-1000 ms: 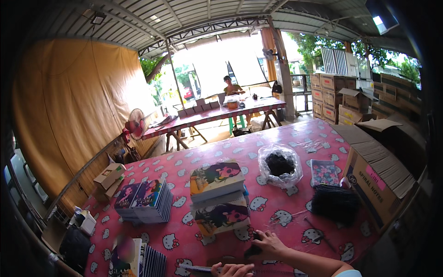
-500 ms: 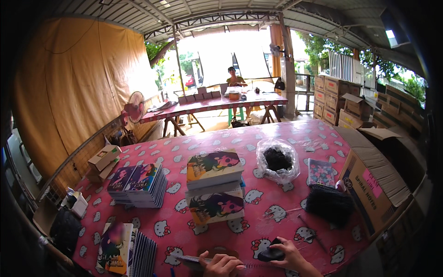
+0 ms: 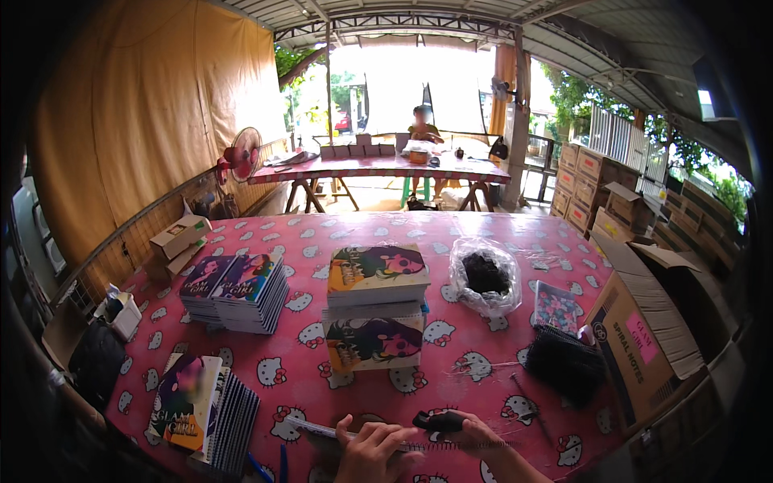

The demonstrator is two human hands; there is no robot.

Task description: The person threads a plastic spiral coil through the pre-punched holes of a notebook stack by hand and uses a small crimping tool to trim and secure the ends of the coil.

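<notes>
Near the table's front edge, my left hand (image 3: pixel 374 452) grips a spiral notebook (image 3: pixel 310 427), its fingers bent over the notebook's edge. A thin dark spiral wire (image 3: pixel 501 443) runs from the notebook toward the right, under my right hand. My right hand (image 3: pixel 481 441) is closed around a smooth black hand tool (image 3: pixel 439 421), whose narrow end points left, close to my left fingers. I cannot tell the tool's exact kind. Blue-handled pliers or a similar tool (image 3: pixel 282 464) lies at the left of the notebook, partly cut off by the lower edge.
Notebooks stand in stacks at front left (image 3: pixel 189 402), back left (image 3: pixel 250 290) and centre (image 3: pixel 377 278). A clear bag (image 3: pixel 485 276) holds black material. Several black wire spirals (image 3: pixel 566 364) lie beside a large carton (image 3: pixel 644 346). A person (image 3: pixel 423 129) sits at the far table (image 3: pixel 386 167).
My right hand has turned the black tool, so its narrow end now points left toward my left hand. My left hand stays on the notebook. The view has shifted slightly.
</notes>
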